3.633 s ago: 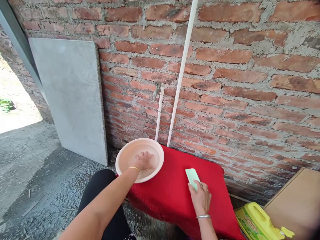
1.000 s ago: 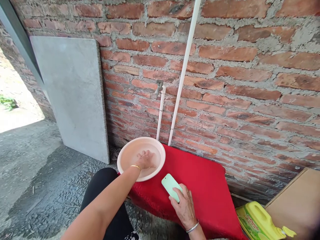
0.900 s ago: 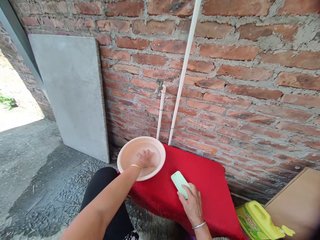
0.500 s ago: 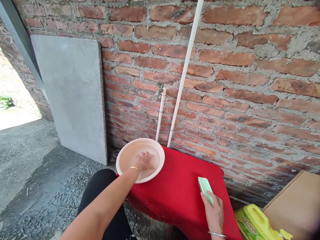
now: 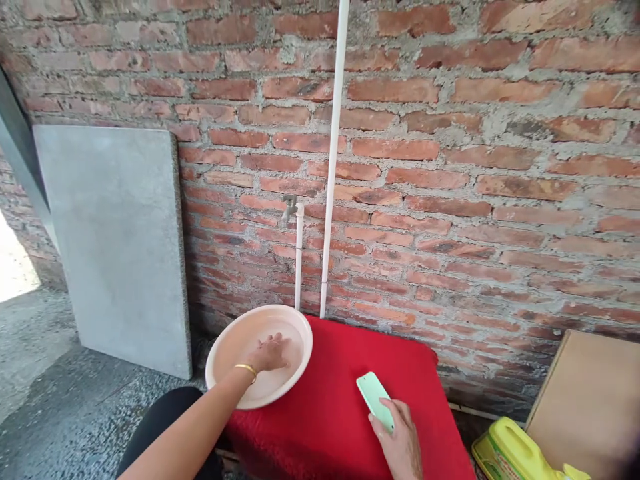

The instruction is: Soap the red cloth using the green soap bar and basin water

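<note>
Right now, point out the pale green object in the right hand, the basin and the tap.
Pale green object (image 5: pixel 372 395), head view: its upper face.
Basin (image 5: pixel 231 352), head view: bare inner wall, on the picture's left side.
Tap (image 5: pixel 289 210), head view: middle of its grey body.

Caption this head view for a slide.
Left hand inside a round pale-pink plastic basin, right hand gripping a mint-green rectangular object on or above a red cloth.

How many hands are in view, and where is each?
2: the left hand is inside the pale pink basin; the right hand grips a mint-green oblong item over the red cloth. No others show.
</note>
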The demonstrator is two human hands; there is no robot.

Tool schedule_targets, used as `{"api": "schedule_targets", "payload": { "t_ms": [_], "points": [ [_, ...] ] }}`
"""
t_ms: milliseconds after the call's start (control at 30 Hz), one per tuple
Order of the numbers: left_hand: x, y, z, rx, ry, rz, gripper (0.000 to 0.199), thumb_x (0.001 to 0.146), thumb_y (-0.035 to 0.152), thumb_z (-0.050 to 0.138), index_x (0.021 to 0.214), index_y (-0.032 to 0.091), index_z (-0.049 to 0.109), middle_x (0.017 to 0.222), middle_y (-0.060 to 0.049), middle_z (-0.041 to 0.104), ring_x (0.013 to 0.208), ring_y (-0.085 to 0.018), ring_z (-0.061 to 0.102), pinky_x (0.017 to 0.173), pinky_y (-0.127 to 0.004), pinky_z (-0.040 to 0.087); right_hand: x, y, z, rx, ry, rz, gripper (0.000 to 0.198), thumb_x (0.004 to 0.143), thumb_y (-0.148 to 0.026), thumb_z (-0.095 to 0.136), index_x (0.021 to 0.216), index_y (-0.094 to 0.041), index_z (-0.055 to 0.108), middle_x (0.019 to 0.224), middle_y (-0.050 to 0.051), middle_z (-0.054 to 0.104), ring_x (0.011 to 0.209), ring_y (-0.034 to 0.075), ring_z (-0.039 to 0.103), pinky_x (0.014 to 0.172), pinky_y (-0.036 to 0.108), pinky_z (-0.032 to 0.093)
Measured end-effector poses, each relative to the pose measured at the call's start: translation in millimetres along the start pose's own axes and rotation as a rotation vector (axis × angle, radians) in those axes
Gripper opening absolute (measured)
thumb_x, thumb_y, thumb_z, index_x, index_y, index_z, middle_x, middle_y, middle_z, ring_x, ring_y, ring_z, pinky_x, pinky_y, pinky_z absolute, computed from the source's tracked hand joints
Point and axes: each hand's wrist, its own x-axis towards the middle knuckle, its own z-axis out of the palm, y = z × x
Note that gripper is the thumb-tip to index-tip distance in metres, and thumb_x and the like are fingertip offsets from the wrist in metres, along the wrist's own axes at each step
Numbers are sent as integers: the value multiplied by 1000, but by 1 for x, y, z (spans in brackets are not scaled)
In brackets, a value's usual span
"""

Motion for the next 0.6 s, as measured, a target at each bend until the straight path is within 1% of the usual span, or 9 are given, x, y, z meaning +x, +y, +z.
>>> {"api": "schedule_targets", "payload": {
  "t_ms": [100, 167, 267, 333, 367, 400, 500, 533, 600],
  "points": [
    [-1, 6, -23, 33, 43, -7, 60, 80, 43, 63, 138, 29, 55, 147, -15, 49, 136, -38, 46, 106, -63, 38, 1, -1, -4, 13, -9, -10, 37, 78, -51, 65, 105, -27, 73, 104, 5, 67, 97, 28, 68, 90, 40, 54],
    [-1, 17, -39, 67, 101, -25, 58, 82, 36, 62, 139, 27, 55, 150, -18, 45, 140, -40, 41, 109, -67, 32, 2, -3, -8, 30, -30, -7, 34, 76, -45, 67, 105, -28, 73, 104, 5, 67, 98, 27, 68, 89, 38, 54],
    [-2, 49, -54, 110, 201, 2, 62, 85, 29, 59, 146, 25, 48, 158, -19, 36, 148, -40, 28, 116, -68, 21, 4, -11, -16, 74, -54, 18, 33, 72, -37, 68, 104, -28, 74, 103, 4, 67, 99, 26, 68, 89, 35, 55],
    [-6, 80, -54, 100, 212, 94, 67, 85, 31, 61, 150, 28, 44, 162, -16, 33, 151, -38, 24, 119, -65, 18, 4, -20, -22, 118, -76, 42, 35, 69, -32, 68, 102, -27, 74, 103, 4, 67, 100, 25, 67, 90, 34, 54],
    [-9, 98, -52, 81, 184, 169, 70, 84, 35, 63, 151, 30, 42, 163, -15, 33, 152, -37, 23, 120, -63, 18, 5, -24, -25, 146, -99, 50, 36, 67, -30, 67, 102, -27, 74, 103, 4, 68, 101, 25, 67, 91, 34, 54],
    [-13, 115, -47, 56, 130, 258, 75, 82, 40, 67, 152, 32, 41, 164, -13, 32, 152, -37, 22, 121, -63, 17, 6, -28, -28, 177, -128, 55, 37, 65, -28, 67, 101, -26, 74, 103, 4, 68, 101, 25, 67, 90, 33, 53],
    [-26, 165, -26, -24, -88, 562, 99, 69, 54, 78, 155, 40, 31, 168, -8, 26, 155, -39, 15, 120, -67, 14, 9, -34, -38, 272, -210, 51, 37, 62, -25, 68, 98, -25, 74, 101, 4, 69, 97, 24, 67, 86, 31, 54],
    [-29, 178, -18, -45, -149, 625, 106, 66, 57, 79, 157, 40, 27, 169, -8, 23, 155, -39, 13, 120, -68, 13, 9, -34, -41, 297, -233, 48, 35, 60, -26, 68, 95, -24, 73, 98, 4, 69, 94, 25, 67, 83, 31, 54],
    [-32, 197, -3, -76, -194, 690, 115, 62, 62, 81, 159, 39, 23, 168, -10, 23, 155, -39, 14, 119, -68, 14, 10, -30, -46, 351, -272, 56, 31, 58, -29, 69, 89, -24, 70, 92, 2, 70, 86, 24, 67, 77, 31, 53]
  ]
}}
